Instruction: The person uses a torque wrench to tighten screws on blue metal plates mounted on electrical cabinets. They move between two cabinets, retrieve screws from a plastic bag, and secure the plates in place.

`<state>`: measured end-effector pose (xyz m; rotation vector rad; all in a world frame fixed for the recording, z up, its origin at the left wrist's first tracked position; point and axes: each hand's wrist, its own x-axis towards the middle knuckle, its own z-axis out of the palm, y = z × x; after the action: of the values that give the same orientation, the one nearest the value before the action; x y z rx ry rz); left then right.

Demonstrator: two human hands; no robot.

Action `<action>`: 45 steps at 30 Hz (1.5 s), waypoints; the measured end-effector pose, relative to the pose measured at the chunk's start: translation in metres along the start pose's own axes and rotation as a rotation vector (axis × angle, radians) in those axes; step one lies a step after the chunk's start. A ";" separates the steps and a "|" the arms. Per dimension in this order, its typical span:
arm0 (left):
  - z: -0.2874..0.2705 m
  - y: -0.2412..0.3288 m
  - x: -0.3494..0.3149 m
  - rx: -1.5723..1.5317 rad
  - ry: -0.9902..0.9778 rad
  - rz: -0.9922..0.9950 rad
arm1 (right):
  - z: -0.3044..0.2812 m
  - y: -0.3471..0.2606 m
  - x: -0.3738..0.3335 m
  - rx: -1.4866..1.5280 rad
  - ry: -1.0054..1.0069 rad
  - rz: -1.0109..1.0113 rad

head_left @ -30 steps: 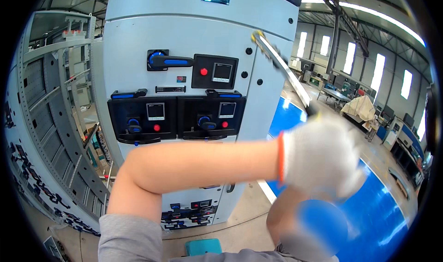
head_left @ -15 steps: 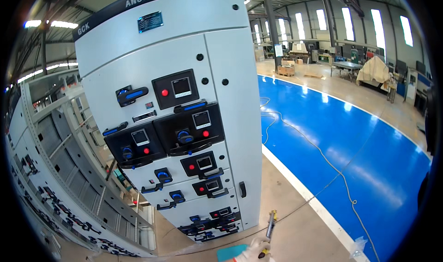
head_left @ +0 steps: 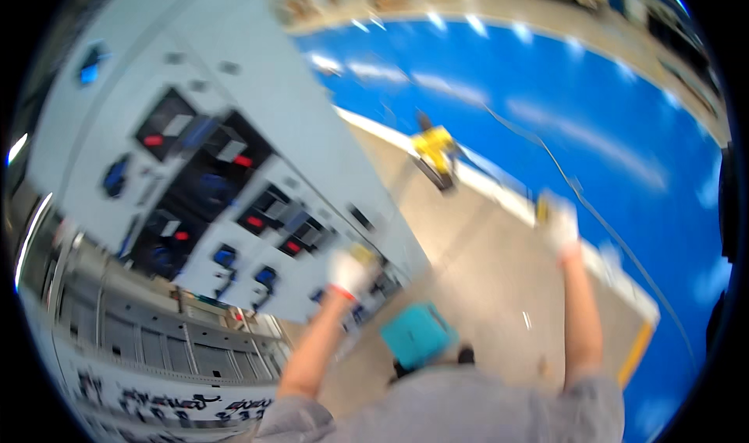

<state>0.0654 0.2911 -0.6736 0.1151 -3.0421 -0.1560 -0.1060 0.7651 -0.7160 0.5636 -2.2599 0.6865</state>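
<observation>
Motion smears both of my white-gloved hands. My left hand (head_left: 353,273) is stretched forward in front of the lower part of a tall grey switchgear cabinet (head_left: 312,123); I cannot tell whether it touches it. My right hand (head_left: 558,223) is out to the right over the floor's white stripe. Yellow shows at the fingers of both hands, too blurred to tell if it is glove or a held thing. Ahead, between the hands, is a yellow and black power tool (head_left: 434,148), apart from both. Whether it is on the floor or in the air is unclear.
A teal flat-sided object (head_left: 420,334) is near my feet. A cable (head_left: 538,140) runs across the blue floor (head_left: 499,68). Metal cabinet frames (head_left: 211,357) stand at lower left. Handles and red buttons stick out from the cabinet front.
The view has swung down and tilted. Both forearms are now in view, spread apart. One gloved hand was low by the cabinet with a slim brass-tipped tool. The yellow power tool has come into view.
</observation>
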 end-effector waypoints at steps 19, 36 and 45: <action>0.122 0.213 -0.093 -1.180 0.121 -0.344 | 0.045 -0.178 -0.198 1.055 -0.212 0.838; 0.024 0.068 -0.160 -1.662 0.604 -0.083 | 0.100 -0.298 -0.053 1.211 -1.480 -0.127; -0.019 -0.111 -0.210 -0.715 0.552 -0.675 | 0.225 -0.291 0.167 0.718 -0.482 -0.252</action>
<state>0.2832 0.1955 -0.6853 0.9265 -2.1295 -1.0260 -0.1641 0.3720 -0.6432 1.4605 -2.2532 1.3497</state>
